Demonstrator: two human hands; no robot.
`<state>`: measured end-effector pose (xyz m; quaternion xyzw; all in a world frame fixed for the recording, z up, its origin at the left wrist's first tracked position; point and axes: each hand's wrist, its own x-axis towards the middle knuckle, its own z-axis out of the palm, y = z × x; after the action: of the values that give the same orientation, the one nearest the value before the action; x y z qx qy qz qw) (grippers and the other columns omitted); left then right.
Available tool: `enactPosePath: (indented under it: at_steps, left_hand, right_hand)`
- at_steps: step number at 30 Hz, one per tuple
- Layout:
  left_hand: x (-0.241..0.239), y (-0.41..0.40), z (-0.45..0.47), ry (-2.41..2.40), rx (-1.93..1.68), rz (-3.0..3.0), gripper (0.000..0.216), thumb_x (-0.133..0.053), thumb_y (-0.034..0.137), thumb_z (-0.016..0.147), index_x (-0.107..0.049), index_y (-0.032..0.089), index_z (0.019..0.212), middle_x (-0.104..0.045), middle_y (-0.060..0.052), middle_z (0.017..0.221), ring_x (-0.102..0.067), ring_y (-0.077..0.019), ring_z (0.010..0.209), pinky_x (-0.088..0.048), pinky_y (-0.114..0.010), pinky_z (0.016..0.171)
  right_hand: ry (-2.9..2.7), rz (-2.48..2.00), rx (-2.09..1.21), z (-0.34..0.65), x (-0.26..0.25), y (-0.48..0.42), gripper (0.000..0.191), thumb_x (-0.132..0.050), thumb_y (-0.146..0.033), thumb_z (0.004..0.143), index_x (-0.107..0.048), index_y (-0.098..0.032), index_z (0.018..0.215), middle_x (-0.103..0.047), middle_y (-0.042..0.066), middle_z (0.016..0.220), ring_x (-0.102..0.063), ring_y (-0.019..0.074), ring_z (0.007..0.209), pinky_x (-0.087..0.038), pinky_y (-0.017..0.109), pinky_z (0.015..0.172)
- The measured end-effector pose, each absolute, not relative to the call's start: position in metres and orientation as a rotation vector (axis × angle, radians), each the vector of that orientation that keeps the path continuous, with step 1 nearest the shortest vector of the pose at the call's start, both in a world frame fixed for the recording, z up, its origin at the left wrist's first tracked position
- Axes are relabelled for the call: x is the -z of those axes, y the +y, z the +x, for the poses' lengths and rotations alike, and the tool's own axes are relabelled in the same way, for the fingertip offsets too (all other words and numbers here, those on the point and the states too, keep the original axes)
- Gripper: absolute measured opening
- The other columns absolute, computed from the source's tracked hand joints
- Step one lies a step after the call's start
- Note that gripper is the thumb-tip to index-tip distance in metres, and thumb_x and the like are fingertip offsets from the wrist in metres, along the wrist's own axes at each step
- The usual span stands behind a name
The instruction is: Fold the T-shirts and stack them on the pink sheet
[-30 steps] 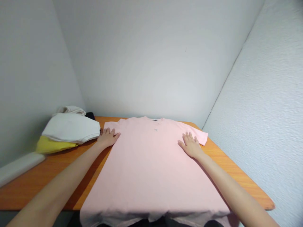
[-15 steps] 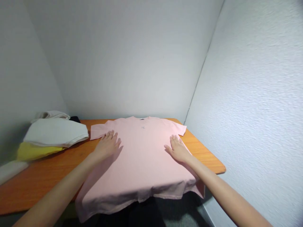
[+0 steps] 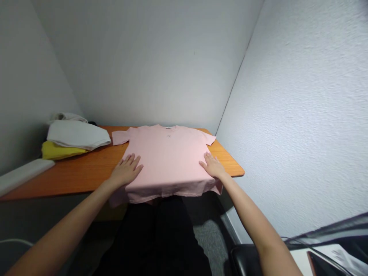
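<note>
Nothing is grasped by either hand: the left hand and the right hand are laid flat, palms down and fingers stretched out, on the shirt. The shirt is spread face up on the table, with its collar toward the table's far edge and its hem hung over the near edge. The left hand is pressed on the shirt's left border and the right hand on its right border, both close to the table's near edge. At the table's far left corner a white garment is stacked on a yellow garment, well apart from the hands. Compared with half a second ago, both hands are found lower on the shirt, nearer the hem, and less of the shirt is seen hanging off the table.
</note>
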<state>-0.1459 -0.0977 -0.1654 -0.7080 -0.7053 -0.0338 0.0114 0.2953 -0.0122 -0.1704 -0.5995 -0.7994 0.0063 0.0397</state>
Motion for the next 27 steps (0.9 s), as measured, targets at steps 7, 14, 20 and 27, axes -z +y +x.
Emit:
enactPosePath:
  at_steps: [7, 14, 20, 27]
  left_hand:
    - [0.165, -0.101, -0.143, -2.199, 0.131, -2.192, 0.068, -0.022, 0.053, 0.095, -0.028, 0.016, 0.152, -0.021, -0.012, 0.159, -0.018, -0.0262, 0.147, -0.015, -0.045, 0.118]
    - [0.164, -0.102, -0.143, -2.191, 0.173, -2.185, 0.066, -0.024, 0.052, 0.095, -0.030, 0.015, 0.151, -0.024, -0.013, 0.158, -0.019, -0.0269, 0.147, -0.017, -0.046, 0.117]
    - [0.165, -0.104, -0.144, -2.175, 0.178, -2.185, 0.066, -0.025, 0.050, 0.095, -0.032, 0.014, 0.150, -0.025, -0.015, 0.158, -0.020, -0.0276, 0.146, -0.018, -0.047, 0.117]
    - [0.169, -0.109, -0.143, -2.182, 0.160, -2.207, 0.068, -0.021, 0.052, 0.096, -0.028, 0.014, 0.151, -0.021, -0.016, 0.159, -0.018, -0.0283, 0.147, -0.016, -0.047, 0.117]
  right_hand:
    - [-2.444, -1.840, -0.015, 0.292, 0.171, -0.012, 0.080, -0.016, -0.064, 0.096, -0.019, -0.007, 0.153, -0.014, 0.013, 0.158, -0.007, 0.0242, 0.147, -0.004, 0.049, 0.118]
    - [-2.442, -1.856, 0.007, 0.290, 0.168, -0.015, 0.079, -0.015, -0.063, 0.097, -0.020, -0.008, 0.153, -0.015, 0.013, 0.158, -0.008, 0.0232, 0.147, -0.004, 0.049, 0.118]
    - [-2.431, -1.876, 0.007, 0.289, 0.166, -0.020, 0.077, -0.017, -0.062, 0.097, -0.022, -0.010, 0.153, -0.016, 0.012, 0.158, -0.008, 0.0227, 0.147, -0.002, 0.048, 0.118]
    - [-2.433, -1.894, -0.017, 0.292, 0.163, -0.032, 0.078, -0.016, -0.062, 0.095, -0.020, -0.010, 0.153, -0.013, 0.011, 0.159, -0.006, 0.0252, 0.147, -0.001, 0.050, 0.118]
